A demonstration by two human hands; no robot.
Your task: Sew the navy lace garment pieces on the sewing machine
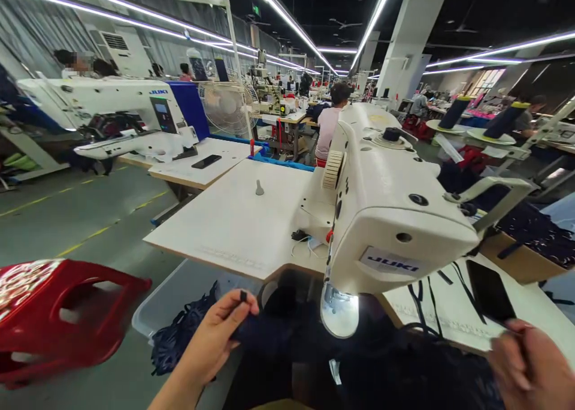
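My left hand (224,327) is closed, with thumb and fingers pinching a narrow dark strap (243,295) at the left of the sewing machine. Dark navy fabric (278,332) spreads from beside this hand across my lap, under the lit needle area. The white sewing machine (395,218) stands between my hands, its lamp (340,311) shining. At the lower right, my right hand (530,365) is slightly blurred, its fingers curled together. What they hold, if anything, I cannot make out. Just beyond it lies a black phone (490,290), close to several loose dark straps (433,305).
A clear plastic bin (155,290) with a heap of dark straps (184,329) sits below the table (224,218). A red stool (67,314) stands at left. At right is a cardboard box (521,257) of dark pieces. Another sewing machine (117,107) stands beyond.
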